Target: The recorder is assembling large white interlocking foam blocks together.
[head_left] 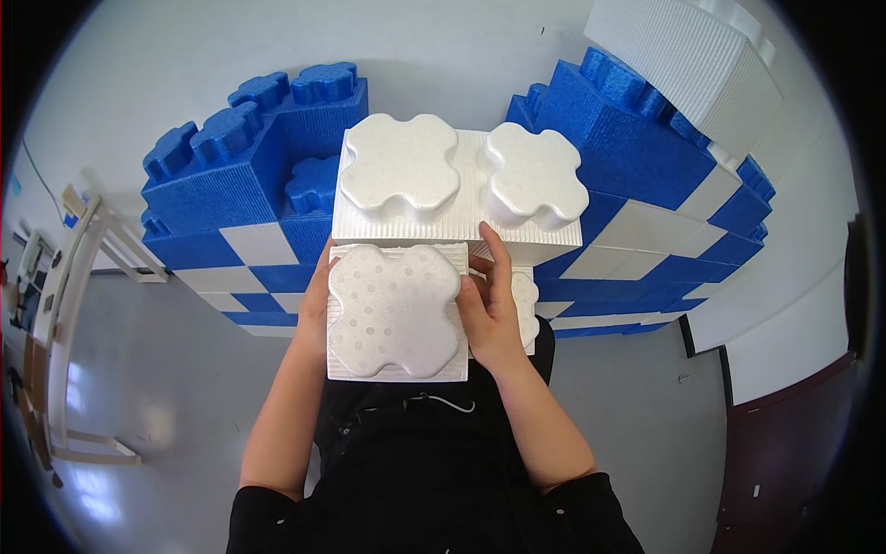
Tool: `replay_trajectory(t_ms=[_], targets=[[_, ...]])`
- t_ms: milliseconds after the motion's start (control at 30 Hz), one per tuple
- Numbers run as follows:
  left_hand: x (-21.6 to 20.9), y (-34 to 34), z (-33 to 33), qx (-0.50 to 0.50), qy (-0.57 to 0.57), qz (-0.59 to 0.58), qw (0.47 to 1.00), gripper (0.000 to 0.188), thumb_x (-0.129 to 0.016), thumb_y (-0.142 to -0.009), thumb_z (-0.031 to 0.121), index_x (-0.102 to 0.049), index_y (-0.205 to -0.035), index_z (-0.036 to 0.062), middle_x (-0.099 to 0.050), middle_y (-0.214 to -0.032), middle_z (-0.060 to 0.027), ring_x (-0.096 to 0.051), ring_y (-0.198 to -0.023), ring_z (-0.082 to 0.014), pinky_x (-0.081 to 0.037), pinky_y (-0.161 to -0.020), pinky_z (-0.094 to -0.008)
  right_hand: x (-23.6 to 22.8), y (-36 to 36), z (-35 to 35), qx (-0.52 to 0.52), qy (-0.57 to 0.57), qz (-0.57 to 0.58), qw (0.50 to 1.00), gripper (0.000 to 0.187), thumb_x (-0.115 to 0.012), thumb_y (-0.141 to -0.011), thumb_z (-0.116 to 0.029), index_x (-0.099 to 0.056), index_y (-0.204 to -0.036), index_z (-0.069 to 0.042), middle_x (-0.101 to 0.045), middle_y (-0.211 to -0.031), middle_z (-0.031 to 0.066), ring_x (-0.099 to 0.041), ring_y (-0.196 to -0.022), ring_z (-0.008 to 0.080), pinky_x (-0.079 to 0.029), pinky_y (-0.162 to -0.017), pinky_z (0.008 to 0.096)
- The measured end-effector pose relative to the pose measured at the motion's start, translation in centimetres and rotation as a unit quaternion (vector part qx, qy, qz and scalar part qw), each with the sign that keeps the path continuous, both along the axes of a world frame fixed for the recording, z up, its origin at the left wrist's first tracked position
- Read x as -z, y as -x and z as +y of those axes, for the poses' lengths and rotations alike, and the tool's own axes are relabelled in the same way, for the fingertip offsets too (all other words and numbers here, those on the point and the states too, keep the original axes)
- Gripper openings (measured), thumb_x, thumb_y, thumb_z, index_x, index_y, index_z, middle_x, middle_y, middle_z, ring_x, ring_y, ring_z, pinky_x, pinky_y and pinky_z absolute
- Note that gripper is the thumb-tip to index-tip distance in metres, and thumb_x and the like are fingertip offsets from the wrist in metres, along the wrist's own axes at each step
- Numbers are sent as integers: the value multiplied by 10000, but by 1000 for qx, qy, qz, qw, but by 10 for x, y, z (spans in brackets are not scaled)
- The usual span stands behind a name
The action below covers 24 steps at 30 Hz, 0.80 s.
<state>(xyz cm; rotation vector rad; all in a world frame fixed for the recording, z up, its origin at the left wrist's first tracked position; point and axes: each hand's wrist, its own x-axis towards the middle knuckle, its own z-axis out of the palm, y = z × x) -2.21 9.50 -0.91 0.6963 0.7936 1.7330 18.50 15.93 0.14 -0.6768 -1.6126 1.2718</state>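
One white single-stud block [395, 311], clamped between the person's left hand [316, 300] at nine o'clock and right hand [492, 321] at three, two-stud white block [471, 175] at twelve o'clock.

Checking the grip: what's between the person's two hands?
In the head view, a white one-stud building block sits between the left hand and right hand.

Lighting is bright and diffuse. White glare marks the grey floor [203, 369] at lower left. Soft shading falls across the front face of the far white block [469, 175]. Central detail is sharp; straight edges bow near the dark circular border.
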Motion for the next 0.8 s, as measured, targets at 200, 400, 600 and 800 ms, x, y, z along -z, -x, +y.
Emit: replay_trajectory(t_ms=[200,400,600,800], targets=[[0,0,0,7,-16,38,999,703,-523,-940,394,-281,-1516,72,-441,-1431,-132,-457,-1295,-245,-378,-1071,-366,2,0,2,-1,-5,-9,1000,646,-530,-984,-156,-202,-1540,-170,-420,-1324,276,-507,-1221,351,-460,-955,398],[4,4,4,-5,2,34,999,696,-520,-942,402,-296,-1508,62,-454,-1417,-128,-460,-1292,-244,-382,-1066,-366,0,0,0,-8,8,1,1000,645,-525,-986,-160,-197,-1542,-164,-413,-1339,280,-502,-1226,351,-451,-970,398],[33,9,-2,34,19,-96,995,467,-459,-998,358,-481,-1381,92,-587,-1296,-128,-587,-1177,-308,-499,-980,-470,14,0,-8,-26,2,28,999,683,-489,-1004,-238,-115,-1557,-92,-346,-1427,265,-370,-1346,348,-321,-1096,433],[106,16,-27,-7,5,66,998,483,-443,-1009,335,-441,-1401,52,-581,-1294,-146,-627,-1117,-282,-551,-903,-418,51,8,-15,-124,7,148,981,796,-315,-1028,-481,3,-1524,54,-130,-1573,238,-154,-1464,304,-96,-1185,393]])
